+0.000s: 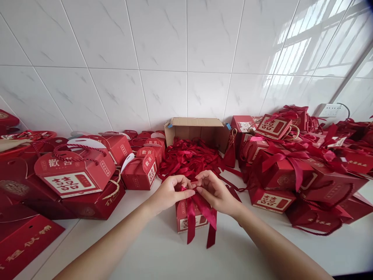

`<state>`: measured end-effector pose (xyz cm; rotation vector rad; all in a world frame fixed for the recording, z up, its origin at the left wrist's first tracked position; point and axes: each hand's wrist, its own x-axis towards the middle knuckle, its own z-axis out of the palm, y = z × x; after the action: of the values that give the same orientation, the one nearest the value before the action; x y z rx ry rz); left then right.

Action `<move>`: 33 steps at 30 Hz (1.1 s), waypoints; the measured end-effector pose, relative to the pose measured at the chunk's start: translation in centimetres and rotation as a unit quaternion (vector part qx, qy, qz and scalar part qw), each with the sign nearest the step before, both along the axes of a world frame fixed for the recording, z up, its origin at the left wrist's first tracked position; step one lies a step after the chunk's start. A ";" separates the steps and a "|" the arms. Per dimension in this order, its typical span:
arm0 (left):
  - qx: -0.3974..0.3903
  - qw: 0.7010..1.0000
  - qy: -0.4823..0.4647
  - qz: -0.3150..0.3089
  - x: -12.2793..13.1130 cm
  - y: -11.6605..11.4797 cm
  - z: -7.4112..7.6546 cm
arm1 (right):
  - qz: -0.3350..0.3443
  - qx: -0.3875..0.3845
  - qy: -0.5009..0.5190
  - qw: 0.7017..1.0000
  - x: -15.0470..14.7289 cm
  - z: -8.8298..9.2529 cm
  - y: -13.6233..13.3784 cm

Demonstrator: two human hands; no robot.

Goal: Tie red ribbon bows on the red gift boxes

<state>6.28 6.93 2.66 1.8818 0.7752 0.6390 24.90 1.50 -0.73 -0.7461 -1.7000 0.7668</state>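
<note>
A small red gift box [182,212] with a white printed label stands on the table in front of me. Dark red ribbon [190,221] is at its top, and two loose tails hang down over the front face. My left hand [176,190] pinches the ribbon at the box top from the left, thumb against forefinger. From the right, my right hand [214,191] pinches it too, fingers curled, its thumb tip close to the left thumb. Where the ribbon crosses between my fingertips is mostly hidden.
Behind the box, a cardboard carton [196,125] lies with a heap of red ribbons [189,157] spilling from it. Red boxes with rope handles [75,171] are stacked at left. Ribbon-tied boxes [287,167] pile up at right, near a power strip [329,110] by the tiled wall.
</note>
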 end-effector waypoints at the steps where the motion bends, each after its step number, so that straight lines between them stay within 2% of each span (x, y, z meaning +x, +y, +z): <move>1: 0.001 1.000 0.001 0.001 0.0 0.0 0.0 | -0.002 -0.004 0.009 1.000 0.0 0.0 0.0; 13: 0.038 0.999 0.037 -0.007 0.0 -0.3 -0.4 | 0.024 -0.048 0.073 0.996 1.2 -0.1 0.4; 19: 0.000 0.999 0.001 -0.048 -0.9 -0.1 -0.4 | 0.014 -0.101 0.097 0.990 1.7 0.6 0.4; 27: -0.030 0.997 -0.027 -0.062 -1.1 0.2 -0.6 | -0.045 -0.193 -0.085 0.977 2.4 1.1 0.3; 30: -0.027 0.997 -0.028 -0.067 -1.1 0.1 -0.4 | -0.041 -0.187 -0.087 0.978 2.4 0.8 0.4; 33: -0.018 0.997 -0.028 -0.073 -1.0 0.0 -0.2 | -0.024 -0.168 -0.044 0.984 2.2 0.7 0.3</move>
<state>5.25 6.92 2.45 1.8598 0.6046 0.5794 27.08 1.85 -0.01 -1.0624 -1.6425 1.0142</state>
